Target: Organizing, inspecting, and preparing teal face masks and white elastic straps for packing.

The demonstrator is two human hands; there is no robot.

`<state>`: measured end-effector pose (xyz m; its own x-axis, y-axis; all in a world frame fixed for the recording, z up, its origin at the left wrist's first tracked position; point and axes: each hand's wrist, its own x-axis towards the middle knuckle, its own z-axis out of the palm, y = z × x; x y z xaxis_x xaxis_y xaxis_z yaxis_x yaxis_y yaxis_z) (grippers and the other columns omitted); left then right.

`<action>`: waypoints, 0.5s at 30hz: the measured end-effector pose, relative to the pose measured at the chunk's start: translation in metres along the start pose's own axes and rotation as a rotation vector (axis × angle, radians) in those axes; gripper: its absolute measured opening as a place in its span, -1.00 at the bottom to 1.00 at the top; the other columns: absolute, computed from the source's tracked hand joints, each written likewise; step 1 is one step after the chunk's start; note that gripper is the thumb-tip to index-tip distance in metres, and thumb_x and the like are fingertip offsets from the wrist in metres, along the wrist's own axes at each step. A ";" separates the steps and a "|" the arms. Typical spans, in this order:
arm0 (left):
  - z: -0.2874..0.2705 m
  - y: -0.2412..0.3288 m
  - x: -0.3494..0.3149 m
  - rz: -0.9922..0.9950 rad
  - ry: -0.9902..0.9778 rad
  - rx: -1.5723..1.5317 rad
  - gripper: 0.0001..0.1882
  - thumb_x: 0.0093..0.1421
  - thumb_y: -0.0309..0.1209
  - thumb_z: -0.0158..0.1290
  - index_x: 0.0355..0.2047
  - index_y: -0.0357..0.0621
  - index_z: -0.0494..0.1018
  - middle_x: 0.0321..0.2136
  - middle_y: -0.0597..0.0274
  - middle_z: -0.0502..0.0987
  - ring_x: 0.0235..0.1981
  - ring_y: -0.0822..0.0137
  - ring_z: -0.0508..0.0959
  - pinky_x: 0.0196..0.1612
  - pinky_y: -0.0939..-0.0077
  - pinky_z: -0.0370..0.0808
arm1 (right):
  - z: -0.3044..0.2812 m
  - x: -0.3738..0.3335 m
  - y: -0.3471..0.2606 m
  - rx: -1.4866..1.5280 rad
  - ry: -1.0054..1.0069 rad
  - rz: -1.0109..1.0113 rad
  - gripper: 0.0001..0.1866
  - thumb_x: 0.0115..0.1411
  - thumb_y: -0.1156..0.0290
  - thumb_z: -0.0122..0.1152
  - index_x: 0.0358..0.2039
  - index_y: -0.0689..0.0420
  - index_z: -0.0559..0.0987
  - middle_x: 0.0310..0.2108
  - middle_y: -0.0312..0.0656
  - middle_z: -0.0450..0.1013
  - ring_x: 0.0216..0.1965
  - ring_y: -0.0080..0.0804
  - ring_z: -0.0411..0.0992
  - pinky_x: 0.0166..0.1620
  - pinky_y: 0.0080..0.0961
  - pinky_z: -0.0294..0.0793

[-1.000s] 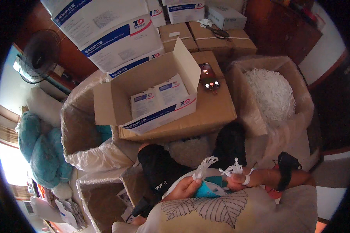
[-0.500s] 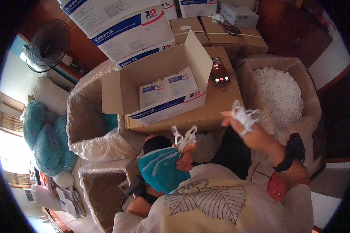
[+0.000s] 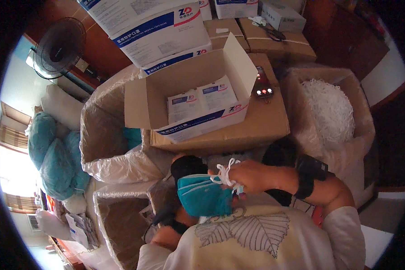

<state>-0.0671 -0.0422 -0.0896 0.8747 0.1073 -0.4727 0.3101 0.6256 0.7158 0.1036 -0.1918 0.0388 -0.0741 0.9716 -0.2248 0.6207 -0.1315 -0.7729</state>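
A stack of teal face masks (image 3: 202,196) is held in front of my chest by my left hand (image 3: 188,219), which is largely hidden behind the masks. My right hand (image 3: 252,176) is closed at the right end of the stack. White mask straps (image 3: 226,173) show in loops at its fingers, against the upper right edge of the masks. Its fingertips are partly hidden.
An open carton (image 3: 202,123) with white packets (image 3: 218,94) stands on a brown box ahead, beside a lit phone (image 3: 264,83). Lined cartons stand left (image 3: 114,164) and right; the right one holds white straps (image 3: 328,110). A fan (image 3: 59,47) stands far left.
My right hand, carrying a bunch of white straps, has moved left and down from the right side to the masks. My left hand and the masks have shifted slightly right in view.
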 end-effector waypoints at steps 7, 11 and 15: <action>0.083 0.142 -0.027 0.961 0.013 1.598 -0.61 0.14 -0.22 -0.10 -0.05 -0.11 0.31 -0.30 0.04 0.46 -0.23 0.12 0.46 -0.09 0.34 0.34 | -0.006 -0.013 0.010 -0.179 0.017 0.209 -0.69 -0.02 0.26 0.05 -0.26 0.12 0.39 -0.35 0.04 0.42 -0.26 0.01 0.39 -0.24 -0.14 0.36; 0.095 0.104 -0.018 0.488 0.033 1.530 -0.64 0.15 -0.23 -0.13 -0.08 -0.12 0.28 -0.32 -0.03 0.46 -0.32 0.00 0.47 -0.24 0.26 0.40 | 0.003 -0.016 0.001 0.122 0.085 0.151 -0.67 0.05 0.21 0.05 -0.25 0.18 0.38 -0.36 0.09 0.41 -0.28 0.02 0.38 -0.24 -0.19 0.35; 0.075 0.067 -0.011 0.347 0.058 1.353 -0.64 0.14 -0.16 -0.11 -0.17 -0.12 0.34 -0.47 -0.01 0.49 -0.47 0.00 0.50 -0.40 0.27 0.42 | 0.010 -0.039 0.016 0.450 -0.076 0.027 -0.65 0.10 0.16 0.03 -0.26 0.20 0.38 -0.39 0.13 0.39 -0.30 0.05 0.38 -0.25 -0.24 0.33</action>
<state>-0.0274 -0.0595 0.0023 0.9739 0.1529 -0.1676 0.2269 -0.6576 0.7184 0.1087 -0.2333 0.0297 -0.1304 0.9517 -0.2780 0.2231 -0.2450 -0.9435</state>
